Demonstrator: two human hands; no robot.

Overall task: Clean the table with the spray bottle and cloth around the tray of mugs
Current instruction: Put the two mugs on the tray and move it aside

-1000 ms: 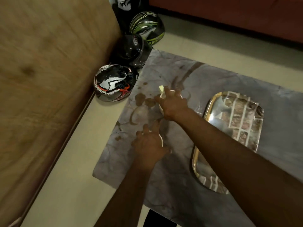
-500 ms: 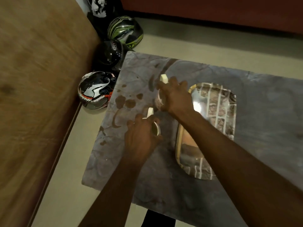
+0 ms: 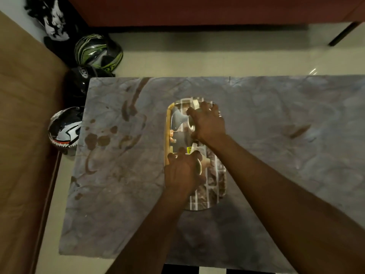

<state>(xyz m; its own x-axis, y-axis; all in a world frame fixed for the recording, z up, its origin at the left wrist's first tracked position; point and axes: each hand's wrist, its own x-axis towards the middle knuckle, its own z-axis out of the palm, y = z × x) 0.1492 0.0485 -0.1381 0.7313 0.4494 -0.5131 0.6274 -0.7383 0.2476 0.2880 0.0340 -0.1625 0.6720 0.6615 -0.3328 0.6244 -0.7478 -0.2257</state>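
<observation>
Grey marbled table fills most of the view, with brown spill marks across its left part. Near its middle lies the tray, glossy with a brick-like pattern and a wooden left rim. Over the tray's far end the right hand curls its fingers round the top of a pale mug. Over the near part the left hand grips a second mug from above; a yellow tag shows just beyond its knuckles. Whether either mug touches the tray cannot be told. Left of the table, three motorcycle helmets sit on the pale floor beside a wooden panel.
</observation>
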